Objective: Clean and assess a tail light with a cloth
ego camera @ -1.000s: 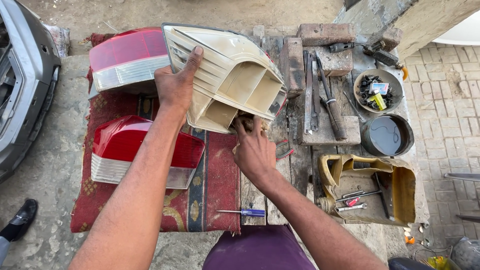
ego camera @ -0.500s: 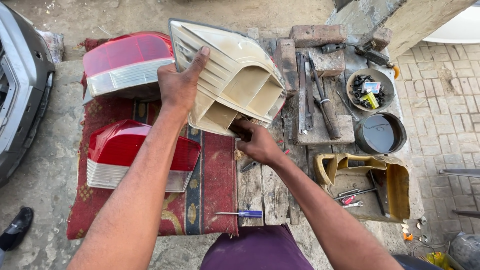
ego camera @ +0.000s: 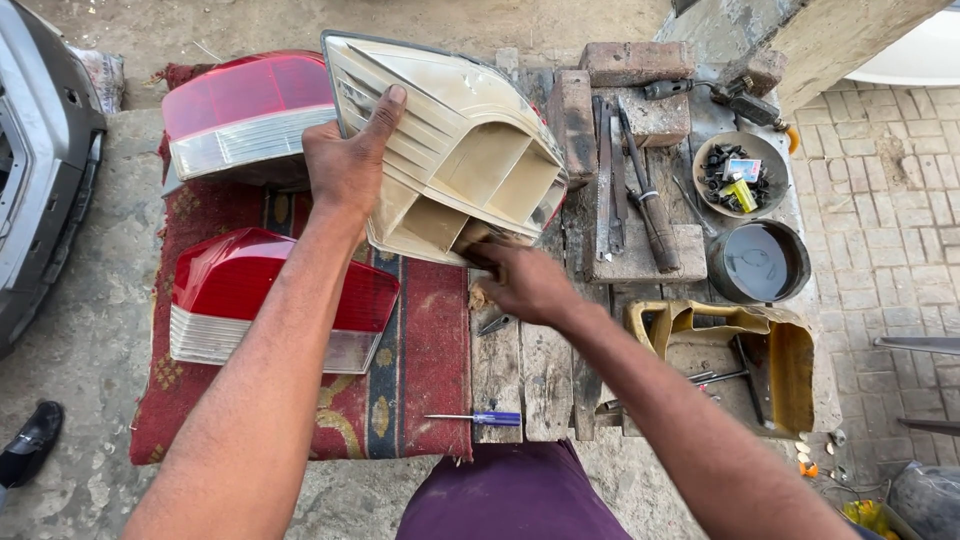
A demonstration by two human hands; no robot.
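My left hand grips a cream plastic lamp housing by its left side and holds it tilted above the wooden bench. The housing has several open box-shaped cavities facing me. My right hand is at the housing's lower edge, fingers curled against its underside; whether it holds something small is hidden. Two red-and-white tail lamps lie on the red patterned rug to the left. A blue-handled screwdriver lies near the bench's front edge.
Bricks, metal files and a hammer lie at the back right. A bowl of small parts, a round dark tin and a cut yellow jug with tools stand right. A grey car bumper is far left, a shoe below it.
My right hand has shifted right along the housing's lower edge. The left hand keeps its hold on the housing, which stays tilted much the same.
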